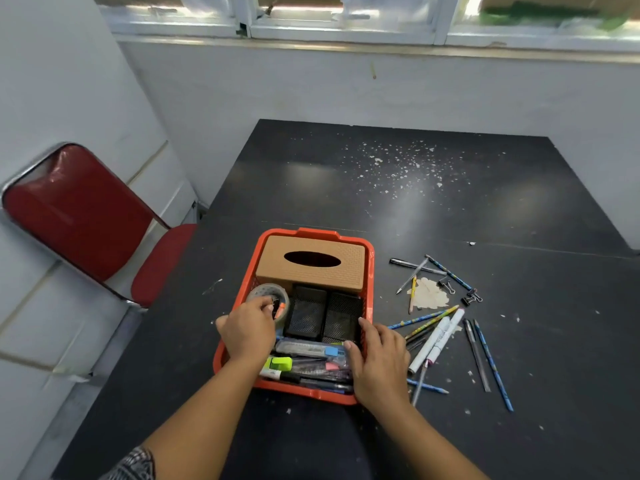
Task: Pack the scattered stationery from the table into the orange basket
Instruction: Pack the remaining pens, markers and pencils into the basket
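Note:
The orange basket (370, 261) stands on the black table near its front edge. It holds a tan tissue box (311, 271), a clear tape roll (266, 292), two black mesh holders (323, 315), a green highlighter (281, 364), a cutter (308, 348) and several pens. My left hand (247, 332) hovers over the basket's left side, its fingertips curled onto the tape roll; whether they hold anything is hidden. My right hand (379, 362) lies flat over the basket's near right rim, thumb inside touching the cutter's blue end. Loose pens and pencils (429, 266), white markers (438, 339), blue pencils (493, 365) and binder clips (471, 296) lie to the right.
A red chair (79, 216) stands to the left of the table against the white wall. White paint flakes (398, 168) speckle the table's far half. A torn scrap of brown paper (429, 294) lies among the pens. A window ledge runs along the back wall.

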### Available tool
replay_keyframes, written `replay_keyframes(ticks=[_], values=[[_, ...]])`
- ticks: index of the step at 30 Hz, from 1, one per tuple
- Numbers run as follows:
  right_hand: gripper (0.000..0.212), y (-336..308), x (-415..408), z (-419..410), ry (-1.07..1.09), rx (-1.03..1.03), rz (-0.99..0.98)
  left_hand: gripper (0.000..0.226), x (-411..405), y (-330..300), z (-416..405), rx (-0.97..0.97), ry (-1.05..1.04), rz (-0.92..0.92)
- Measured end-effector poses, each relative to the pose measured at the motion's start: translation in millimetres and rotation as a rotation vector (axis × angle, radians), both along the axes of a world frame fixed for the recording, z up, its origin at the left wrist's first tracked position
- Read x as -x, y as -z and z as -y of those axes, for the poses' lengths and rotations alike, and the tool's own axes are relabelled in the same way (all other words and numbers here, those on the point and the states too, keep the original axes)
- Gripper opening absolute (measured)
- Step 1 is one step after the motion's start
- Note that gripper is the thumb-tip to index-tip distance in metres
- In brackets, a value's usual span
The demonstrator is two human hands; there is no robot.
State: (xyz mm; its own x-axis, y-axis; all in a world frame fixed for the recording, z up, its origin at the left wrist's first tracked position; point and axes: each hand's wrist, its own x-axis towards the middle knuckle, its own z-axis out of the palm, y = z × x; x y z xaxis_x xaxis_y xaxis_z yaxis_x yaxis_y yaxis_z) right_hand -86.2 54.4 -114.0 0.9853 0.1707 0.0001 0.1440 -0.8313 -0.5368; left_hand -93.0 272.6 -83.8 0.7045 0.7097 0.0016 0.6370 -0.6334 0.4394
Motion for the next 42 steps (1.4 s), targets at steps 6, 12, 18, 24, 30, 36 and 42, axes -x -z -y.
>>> replay_keyframes(ticks=[6, 12, 18, 24, 30, 36, 42], values=[[0.057, -1.2, 0.8, 3.3, 0.005, -0.008, -0.006, 0.033, 3.6, 4.7, 11.2, -0.082, 0.104, 0.073], [0.065, -0.4, -7.3, 25.0, 0.123, -0.118, 0.027, 0.044, -1.2, 12.3, 66.7, -0.056, 0.458, 0.279], [0.028, 10.0, -47.2, 82.7, 0.319, -0.071, 0.032, 0.045, -13.4, 19.4, 127.2, -0.023, 0.727, 0.274], [0.022, 11.3, -101.8, 129.1, 0.393, 0.102, -0.029, 0.071, -34.9, 31.2, 144.6, -0.099, 0.668, 0.034], [0.025, 15.1, -159.0, 139.2, 0.398, 0.187, -0.056, 0.066, -41.3, 39.9, 147.0, -0.238, 0.653, -0.02], [0.035, 24.3, -201.8, 131.9, 0.361, 0.337, -0.117, 0.058, -43.8, 42.0, 149.3, -0.254, 0.636, -0.004], [0.038, 31.7, -214.8, 125.3, 0.329, 0.422, -0.174, 0.056, -45.0, 43.6, 149.4, -0.262, 0.64, -0.006]])
